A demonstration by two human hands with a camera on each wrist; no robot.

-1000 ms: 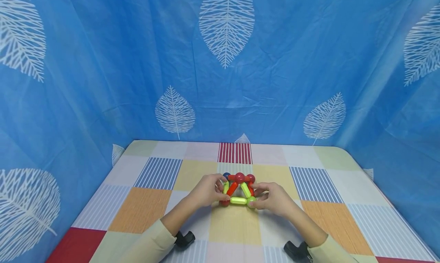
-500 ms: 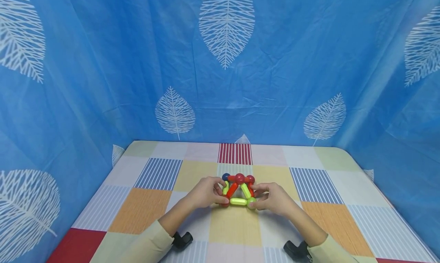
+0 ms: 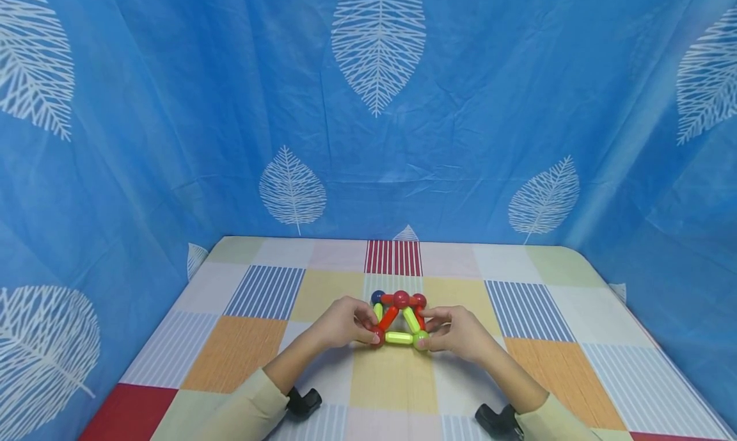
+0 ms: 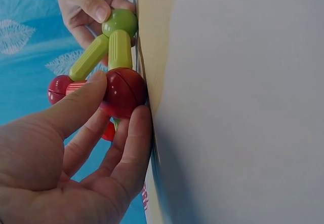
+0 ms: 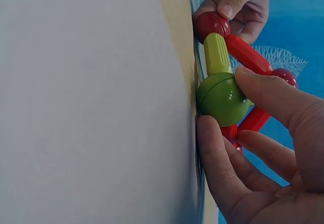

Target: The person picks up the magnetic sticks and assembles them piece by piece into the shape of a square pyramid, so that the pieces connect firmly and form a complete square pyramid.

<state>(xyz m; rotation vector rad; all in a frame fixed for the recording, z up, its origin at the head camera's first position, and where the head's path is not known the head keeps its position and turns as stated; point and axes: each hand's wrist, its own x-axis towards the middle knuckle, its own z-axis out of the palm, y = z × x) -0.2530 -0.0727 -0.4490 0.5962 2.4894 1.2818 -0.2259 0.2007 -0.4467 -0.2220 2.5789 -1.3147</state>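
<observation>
A structure of coloured rods and balls from a magnetic building set stands on the table between both hands. My left hand (image 3: 347, 322) pinches the red ball (image 4: 124, 93) at its near left corner between thumb and fingers. At the near right corner, my right hand (image 3: 460, 332) holds the green ball (image 5: 223, 100) the same way. A yellow-green rod (image 3: 399, 338) joins these two balls. Red and yellow-green rods slope from them to a raised red ball (image 3: 401, 299). Behind are a dark blue ball (image 3: 377, 297) and another red ball (image 3: 420, 299).
A patchwork-patterned cloth (image 3: 391, 386) covers the table. Blue curtains (image 3: 460, 121) with white leaf prints hang behind and at both sides. Black wrist mounts (image 3: 304, 402) sit under the forearms.
My left fingers have shifted slightly, drawing off the left side rod and closing around the red corner ball. The right hand and the structure have hardly moved.
</observation>
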